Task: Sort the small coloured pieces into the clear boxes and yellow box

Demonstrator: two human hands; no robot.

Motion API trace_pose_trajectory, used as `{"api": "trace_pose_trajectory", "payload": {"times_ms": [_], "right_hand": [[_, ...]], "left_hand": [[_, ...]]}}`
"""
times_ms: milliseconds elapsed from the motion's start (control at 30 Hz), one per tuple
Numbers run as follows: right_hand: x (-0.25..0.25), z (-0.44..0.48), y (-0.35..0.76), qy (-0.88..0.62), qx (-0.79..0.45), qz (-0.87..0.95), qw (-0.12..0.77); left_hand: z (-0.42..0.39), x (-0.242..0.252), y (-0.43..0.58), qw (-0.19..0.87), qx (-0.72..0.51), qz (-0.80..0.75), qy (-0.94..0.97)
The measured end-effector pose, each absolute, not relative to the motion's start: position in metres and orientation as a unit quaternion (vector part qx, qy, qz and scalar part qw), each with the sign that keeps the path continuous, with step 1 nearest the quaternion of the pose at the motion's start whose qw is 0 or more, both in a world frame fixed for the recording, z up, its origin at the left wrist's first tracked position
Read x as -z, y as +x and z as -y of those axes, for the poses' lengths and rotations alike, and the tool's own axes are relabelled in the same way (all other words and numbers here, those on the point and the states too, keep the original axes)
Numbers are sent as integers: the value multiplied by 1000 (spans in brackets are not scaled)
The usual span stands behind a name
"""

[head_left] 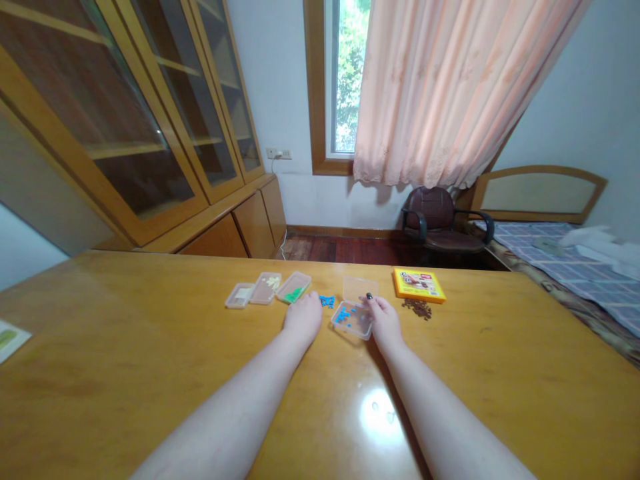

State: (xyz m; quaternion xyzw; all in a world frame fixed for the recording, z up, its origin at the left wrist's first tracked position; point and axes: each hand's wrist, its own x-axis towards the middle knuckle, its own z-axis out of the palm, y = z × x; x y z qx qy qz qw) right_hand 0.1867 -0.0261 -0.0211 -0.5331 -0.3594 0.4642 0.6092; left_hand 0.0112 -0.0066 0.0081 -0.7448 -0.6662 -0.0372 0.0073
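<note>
My left hand (pixel 303 316) rests on the wooden table (pixel 150 373) with fingers curled into a loose fist, right beside a small heap of blue pieces (pixel 327 301). My right hand (pixel 384 319) grips the right edge of a clear plastic box (pixel 352 320) that holds a few blue pieces. The box's clear lid (pixel 359 288) lies just behind it. What, if anything, the left fingers hold is hidden.
Three clear boxes (pixel 268 289) stand in a row left of my hands, one with green pieces (pixel 294 293). A yellow box (pixel 418 285) and a heap of brown pieces (pixel 417 307) lie to the right. A paper (pixel 10 339) lies at the far left; a chair (pixel 440 223) and a bed (pixel 575 260) stand beyond.
</note>
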Motion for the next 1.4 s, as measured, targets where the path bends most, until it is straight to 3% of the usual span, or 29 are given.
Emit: {"api": "trace_pose_trajectory", "payload": {"times_ms": [200, 333, 700, 1400], "right_hand": [[18, 27, 185, -541, -450, 378, 601], [15, 29, 185, -539, -450, 368, 609], [8, 31, 183, -542, -459, 339, 618], [8, 31, 184, -539, -454, 349, 618]], "left_hand": [[16, -19, 14, -47, 193, 512, -836], [13, -16, 11, -72, 227, 509, -827], [5, -3, 8, -51, 143, 550, -821], [6, -3, 7, -49, 144, 521, -840]]}}
